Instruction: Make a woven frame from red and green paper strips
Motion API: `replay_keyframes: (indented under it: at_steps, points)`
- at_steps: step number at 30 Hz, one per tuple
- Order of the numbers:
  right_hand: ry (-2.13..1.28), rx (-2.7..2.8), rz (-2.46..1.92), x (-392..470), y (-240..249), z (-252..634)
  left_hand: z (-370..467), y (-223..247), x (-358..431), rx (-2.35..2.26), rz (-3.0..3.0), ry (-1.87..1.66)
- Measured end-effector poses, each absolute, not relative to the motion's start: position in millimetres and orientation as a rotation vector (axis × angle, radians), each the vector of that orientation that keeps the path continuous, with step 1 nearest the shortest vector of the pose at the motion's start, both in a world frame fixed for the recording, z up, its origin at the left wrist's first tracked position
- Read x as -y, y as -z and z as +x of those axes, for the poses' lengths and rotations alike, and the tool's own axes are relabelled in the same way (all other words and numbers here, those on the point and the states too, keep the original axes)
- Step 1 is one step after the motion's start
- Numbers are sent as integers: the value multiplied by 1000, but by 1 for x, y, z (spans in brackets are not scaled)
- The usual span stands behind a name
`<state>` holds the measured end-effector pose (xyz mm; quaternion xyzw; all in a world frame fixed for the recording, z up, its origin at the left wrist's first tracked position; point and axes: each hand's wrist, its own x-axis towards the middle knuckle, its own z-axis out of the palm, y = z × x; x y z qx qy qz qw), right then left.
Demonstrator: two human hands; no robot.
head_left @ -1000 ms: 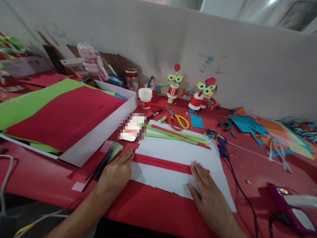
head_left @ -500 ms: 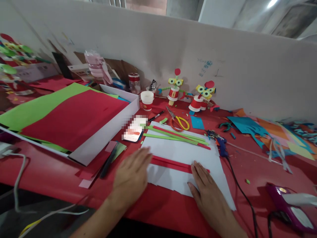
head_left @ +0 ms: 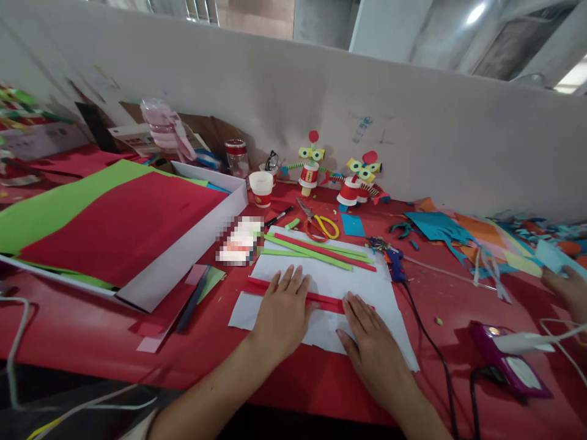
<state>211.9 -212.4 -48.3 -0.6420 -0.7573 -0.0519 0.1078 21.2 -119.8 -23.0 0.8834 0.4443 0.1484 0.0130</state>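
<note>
My left hand (head_left: 284,311) lies flat, fingers extended, across a folded red paper strip (head_left: 326,300) on white paper (head_left: 392,308). My right hand (head_left: 373,336) is also flat, with its fingertips on the strip toward its right end. The strip runs from side to side, and part of it is hidden under both hands. Beyond them, several green paper strips (head_left: 312,252) and another red strip (head_left: 364,264) lie crossed near the far edge of the white paper.
Yellow-and-orange scissors (head_left: 326,227) and a blue glue gun (head_left: 395,264) lie behind. At left stands a white box (head_left: 183,260) of coloured paper. Paper-cup figures (head_left: 309,174) stand by the wall. At far right, another person's hand (head_left: 568,287) holds light blue paper (head_left: 553,255).
My left hand has moved right and come down onto the red strip. My right hand stays on it. Another person's hand with light blue paper has appeared at right; the view has shifted slightly.
</note>
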Motion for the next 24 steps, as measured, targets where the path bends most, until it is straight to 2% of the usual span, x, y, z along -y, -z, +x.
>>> replay_keyframes:
  at_steps: [4, 8, 14, 18, 24]
  points:
    - [158, 2239, -1906, 213, 50, 212, 50, 22, 88, -1566, 2637, -516]
    - [132, 2250, -1932, 214, 49, 213, 70, 31, 71, -1528, 2581, -472]
    - [112, 2231, -1931, 213, 48, 212, 73, 27, 75, -1170, 2622, -707]
    - [22, 2184, -1904, 210, 42, 211, 68, 26, 83, -783, 2611, -578]
    - [-208, 1902, -1871, 195, 27, 234, 66, 35, 84, -761, 2515, -563]
